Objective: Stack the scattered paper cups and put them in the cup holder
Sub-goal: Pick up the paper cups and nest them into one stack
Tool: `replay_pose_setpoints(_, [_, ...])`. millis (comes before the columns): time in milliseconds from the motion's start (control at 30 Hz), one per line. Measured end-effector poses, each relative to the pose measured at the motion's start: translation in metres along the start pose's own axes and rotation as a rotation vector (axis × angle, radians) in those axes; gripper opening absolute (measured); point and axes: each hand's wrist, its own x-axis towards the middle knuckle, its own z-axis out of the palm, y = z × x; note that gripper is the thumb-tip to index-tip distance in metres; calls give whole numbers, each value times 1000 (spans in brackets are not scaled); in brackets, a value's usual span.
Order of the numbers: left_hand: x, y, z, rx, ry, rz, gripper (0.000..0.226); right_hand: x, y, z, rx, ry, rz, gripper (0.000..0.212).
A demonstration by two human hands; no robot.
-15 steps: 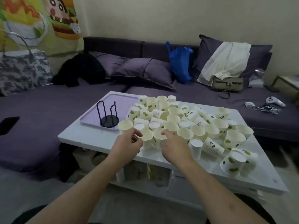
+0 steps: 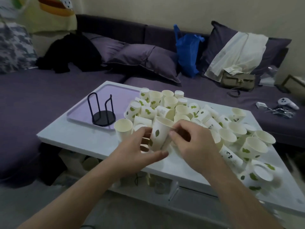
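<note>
Several white paper cups with green leaf prints [image 2: 194,113] lie scattered over the white coffee table [image 2: 69,134], some upright, some on their sides. My left hand [image 2: 140,147] grips one leaf-print cup [image 2: 159,134] from the left, lifted and tilted just above the table. My right hand [image 2: 193,142] pinches the same cup's rim and right side. An upright empty cup [image 2: 123,128] stands just left of my hands. The black wire cup holder [image 2: 102,111] stands empty on a lilac tray [image 2: 118,95] at the table's far left.
A purple sofa [image 2: 49,90] wraps round the table's back and left, with cushions, a blue bag [image 2: 188,52], an olive handbag [image 2: 237,80] and a white controller [image 2: 287,103]. Storage shelves with items sit under the table.
Both hands were reaching onto cups at the table's front edge; now they have taken hold of one cup together and lifted it, tilted. The camera has dipped closer to the table.
</note>
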Motion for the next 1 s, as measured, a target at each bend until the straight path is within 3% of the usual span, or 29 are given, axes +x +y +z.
replay_pose_setpoints(100, [-2,0,-11,-148,55,-4,63,8,-7,17,177,-130,7,13])
replay_pose_setpoints(200, [2,-7,-35,-160,152,-86,49,19,-1,30,296,-58,86,32])
replay_pose_setpoints(267, [3,-15,-52,-183,190,-163,47,25,7,39,105,-59,105,33])
replay_pose_setpoints(400, [0,-29,-70,-215,185,-242,40,25,20,68,-395,-416,152,36])
replay_pose_setpoints(500, [-1,-34,-71,-208,159,-267,39,25,28,79,-492,-401,158,18])
replay_pose_setpoints(633, [-2,-32,-72,-119,87,-255,39,27,33,58,-298,-289,224,18])
replay_pose_setpoints(867, [-4,-35,-53,178,-83,-232,60,17,30,31,203,-19,208,24])
replay_pose_setpoints(1000, [-6,-32,-32,186,-79,-171,67,7,20,45,240,-147,127,25])
